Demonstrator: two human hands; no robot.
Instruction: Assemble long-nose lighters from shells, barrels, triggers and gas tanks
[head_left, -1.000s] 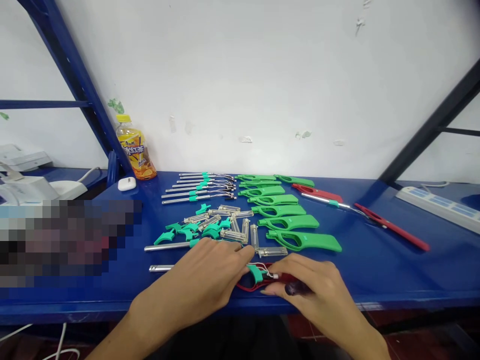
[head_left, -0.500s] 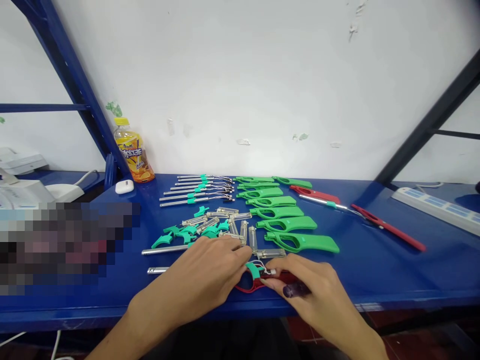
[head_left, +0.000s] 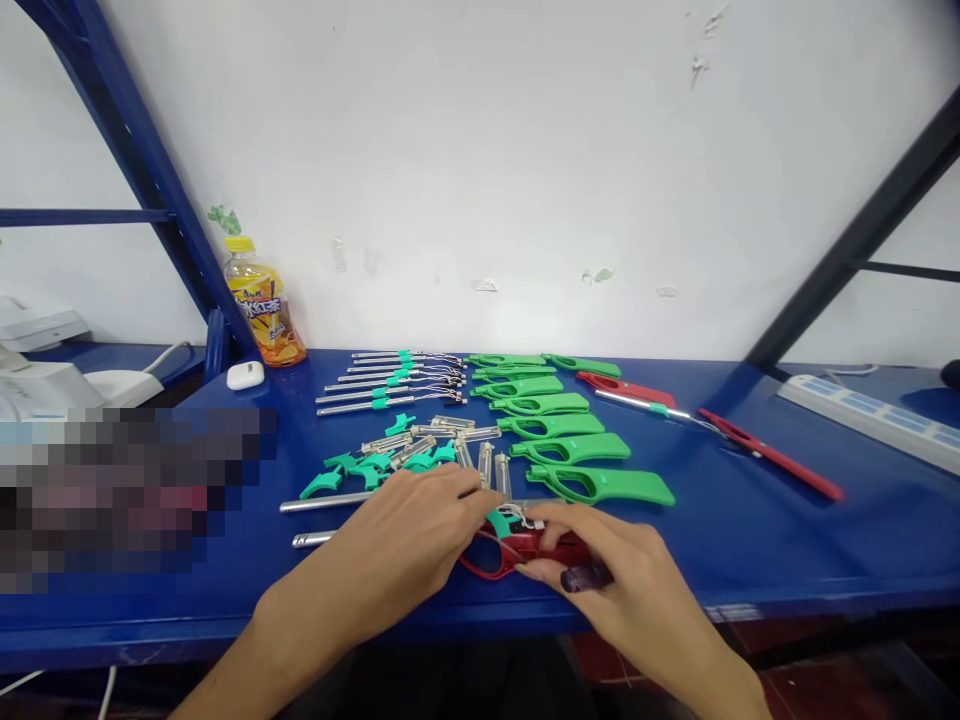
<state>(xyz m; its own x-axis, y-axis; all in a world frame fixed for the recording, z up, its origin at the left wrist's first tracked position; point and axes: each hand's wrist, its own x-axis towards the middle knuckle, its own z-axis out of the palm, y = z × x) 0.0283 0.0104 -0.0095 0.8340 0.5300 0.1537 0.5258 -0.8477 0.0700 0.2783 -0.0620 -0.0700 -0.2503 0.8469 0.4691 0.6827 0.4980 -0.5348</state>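
Observation:
My left hand [head_left: 409,535] lies over a metal tube [head_left: 309,539] at the front of the blue bench [head_left: 750,540]. Its fingertips pinch a teal trigger piece [head_left: 498,522] with thin wires. My right hand [head_left: 611,570] is curled round a red lighter handle shell [head_left: 525,548], holding it against the bench. A dark purple piece [head_left: 581,577] shows under the right thumb. Just behind my hands lie a row of green handle shells [head_left: 577,450], clear gas tanks [head_left: 480,455] and loose teal triggers [head_left: 352,470].
Metal tubes with teal collars [head_left: 390,385] lie in a row at the back. Red handle parts [head_left: 765,455] sit to the right, a white power strip [head_left: 870,415] further right. An orange drink bottle [head_left: 262,310] and a white earbud case [head_left: 244,375] stand at the back left by the blue rack post.
The red shell and teal trigger have lifted and tilted slightly toward me as both hands pressed closer together. The camera view shifted a little left.

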